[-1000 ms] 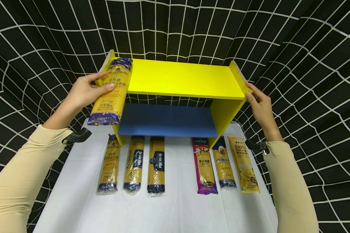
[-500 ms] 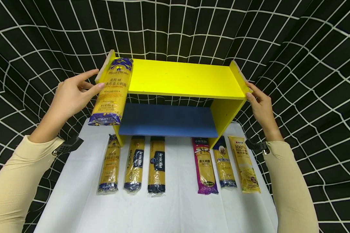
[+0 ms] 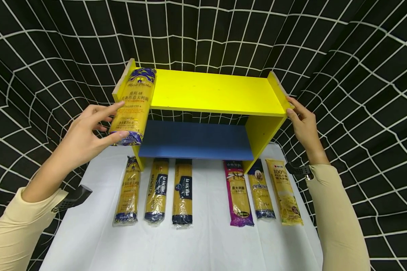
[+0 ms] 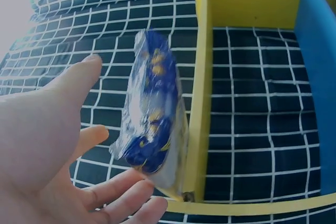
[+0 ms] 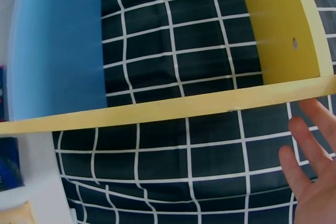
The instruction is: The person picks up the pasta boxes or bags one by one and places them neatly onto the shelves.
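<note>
A yellow spaghetti pack [image 3: 134, 103] with purple ends lies on the left end of the yellow upper board of a small shelf [image 3: 206, 92], its lower end jutting past the front edge. My left hand [image 3: 84, 133] is beside that lower end, fingers and thumb spread. In the left wrist view a gap separates the thumb from the pack [image 4: 152, 108]; whether a fingertip touches its underside I cannot tell. At the other end, my right hand [image 3: 304, 124] holds the front edge of the shelf's right side panel [image 3: 278, 90] between thumb and fingers.
Below the upper board is a blue board [image 3: 194, 139]. On the white table [image 3: 206, 244] lie another spaghetti pack [image 3: 127, 192], two la sicilia packs [image 3: 156, 190], a pink-purple pack [image 3: 238, 194], an ankara pack [image 3: 261, 190] and a yellow pack [image 3: 284, 192]. Black gridded cloth [image 3: 203, 34] surrounds the table.
My left hand has let go of the spaghetti pack, drawn back to the left, then come down beside the pack's lower end. The pack stays on the upper board. My right hand keeps its place.
</note>
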Available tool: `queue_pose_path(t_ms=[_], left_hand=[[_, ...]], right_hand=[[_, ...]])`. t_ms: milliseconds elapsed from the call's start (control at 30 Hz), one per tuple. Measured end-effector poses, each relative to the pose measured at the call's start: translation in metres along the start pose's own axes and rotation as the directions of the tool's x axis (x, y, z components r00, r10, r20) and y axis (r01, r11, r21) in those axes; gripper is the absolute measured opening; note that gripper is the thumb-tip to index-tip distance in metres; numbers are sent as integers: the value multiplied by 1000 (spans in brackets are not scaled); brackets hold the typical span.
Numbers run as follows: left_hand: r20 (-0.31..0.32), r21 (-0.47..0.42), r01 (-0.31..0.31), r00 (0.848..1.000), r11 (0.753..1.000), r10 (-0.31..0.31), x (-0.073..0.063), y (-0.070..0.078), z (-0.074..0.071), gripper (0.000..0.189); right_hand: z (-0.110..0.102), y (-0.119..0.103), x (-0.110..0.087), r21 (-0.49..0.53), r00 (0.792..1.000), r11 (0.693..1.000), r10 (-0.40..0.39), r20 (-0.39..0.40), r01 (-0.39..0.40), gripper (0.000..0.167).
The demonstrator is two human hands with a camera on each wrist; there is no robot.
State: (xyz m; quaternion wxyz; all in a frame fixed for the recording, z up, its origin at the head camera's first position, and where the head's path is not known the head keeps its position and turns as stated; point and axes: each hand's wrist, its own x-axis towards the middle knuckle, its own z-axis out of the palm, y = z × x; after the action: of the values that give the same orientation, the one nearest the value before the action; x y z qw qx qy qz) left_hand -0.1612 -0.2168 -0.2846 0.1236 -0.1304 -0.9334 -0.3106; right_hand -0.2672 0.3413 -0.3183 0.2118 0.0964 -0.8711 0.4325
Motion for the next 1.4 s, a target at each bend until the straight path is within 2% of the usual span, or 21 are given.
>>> queue_pose_path(t_ms=[100, 267, 433, 600, 867, 1233, 1400], left_hand=[[19, -26, 4, 1000, 1000, -3, -6, -1, 6, 77], [0, -64, 7, 1000, 998, -7, -9, -7, 16, 75], [13, -42, 53, 999, 998, -52, -11, -13, 23, 72], [-6, -25, 52, 999, 998, -52, -10, -16, 28, 70], [-101, -35, 15, 995, 999, -19, -8, -16, 34, 66], [-138, -40, 20, 990, 999, -26, 4, -19, 37, 65], [-131, -58, 24, 991, 998, -31, 11, -21, 37, 65]], right_hand=[[0, 1, 0, 3, 1000, 1000, -1, -3, 1, 43], [0, 4, 1, 22, 1000, 1000, -12, -4, 12, 42], [0, 5, 2, 51, 1000, 998, -21, -5, 21, 42], [0, 6, 2, 55, 1000, 998, -27, -2, 27, 42], [0, 6, 1, 42, 1000, 999, -18, 3, 18, 42], [0, 5, 1, 51, 999, 998, -36, -1, 36, 42], [0, 4, 1, 52, 999, 998, -35, -1, 35, 42]])
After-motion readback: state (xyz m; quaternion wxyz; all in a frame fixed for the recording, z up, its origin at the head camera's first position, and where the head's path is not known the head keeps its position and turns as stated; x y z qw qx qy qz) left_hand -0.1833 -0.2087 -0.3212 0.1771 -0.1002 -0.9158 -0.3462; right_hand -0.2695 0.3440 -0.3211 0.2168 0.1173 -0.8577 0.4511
